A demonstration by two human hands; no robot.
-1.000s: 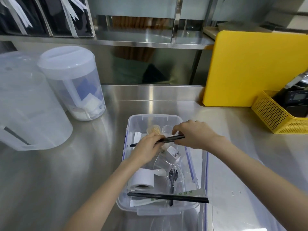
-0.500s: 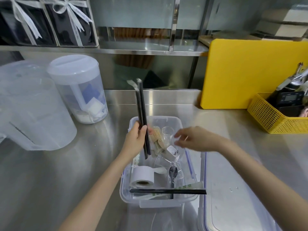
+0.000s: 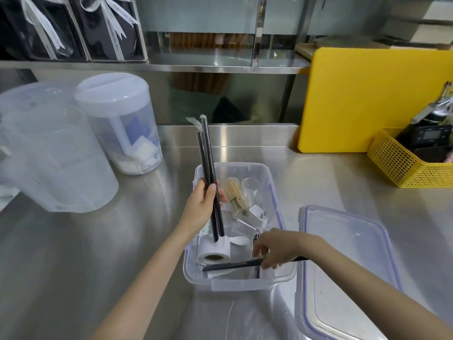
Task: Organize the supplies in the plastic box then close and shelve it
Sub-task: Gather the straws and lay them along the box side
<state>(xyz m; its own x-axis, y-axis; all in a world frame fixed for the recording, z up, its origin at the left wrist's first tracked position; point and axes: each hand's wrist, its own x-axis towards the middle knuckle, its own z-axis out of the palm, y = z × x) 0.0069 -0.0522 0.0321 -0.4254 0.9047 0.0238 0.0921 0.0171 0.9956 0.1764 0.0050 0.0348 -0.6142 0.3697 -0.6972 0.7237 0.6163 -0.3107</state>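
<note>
A clear plastic box [image 3: 277, 200] stands open on the steel counter. My left hand [image 3: 202, 207] holds two wrapped black straws [image 3: 207, 168] upright over the box's left side. My right hand [image 3: 275, 249] grips another black straw [image 3: 230, 265] that lies across the box's near end. Inside the box lie a white paper roll [image 3: 214, 251], a bamboo whisk [image 3: 234, 195], a small clear cup [image 3: 250, 186] and a white charger plug [image 3: 257, 214]. The box's clear lid [image 3: 348, 266] rests flat to its right.
Two large translucent lidded jugs [image 3: 120, 123] stand at the left. A yellow cutting board [image 3: 367, 99] leans at the back right beside a yellow basket [image 3: 404, 165] with dark devices. A steel shelf [image 3: 196, 67] runs along the back with black ribboned boxes.
My left hand lifted the straws from level to upright. My right hand let go of them, moved toward me and took hold of the straw at the box's near end.
</note>
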